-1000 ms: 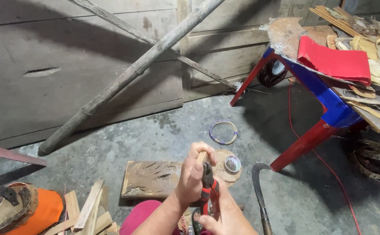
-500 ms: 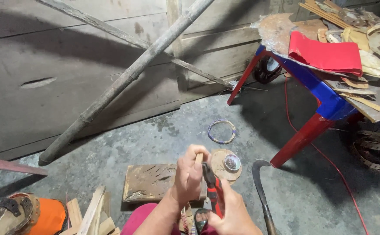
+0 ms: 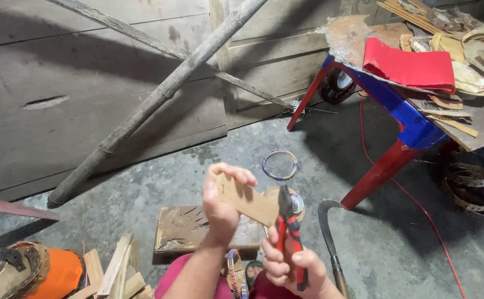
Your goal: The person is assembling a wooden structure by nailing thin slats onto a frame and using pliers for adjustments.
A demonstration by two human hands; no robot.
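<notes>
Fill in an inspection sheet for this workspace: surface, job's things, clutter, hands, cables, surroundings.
Surface: concrete floor, dusty.
Job's things: flat strip in the left hand; red pliers in the right hand, tips at the strip's end.
Clutter: wood block, offcuts, wire ring, sickle.
Hands: both gripping.
Cables: red cable on the floor.
Surroundings: plank wall, leaning pole, red-legged table heaped with scraps.

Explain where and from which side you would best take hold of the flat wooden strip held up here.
Pinch the wooden strip at its upper left end, from the left, as the left hand does: it is thin and flat, and the pliers in the right hand occupy its lower right end.
</notes>
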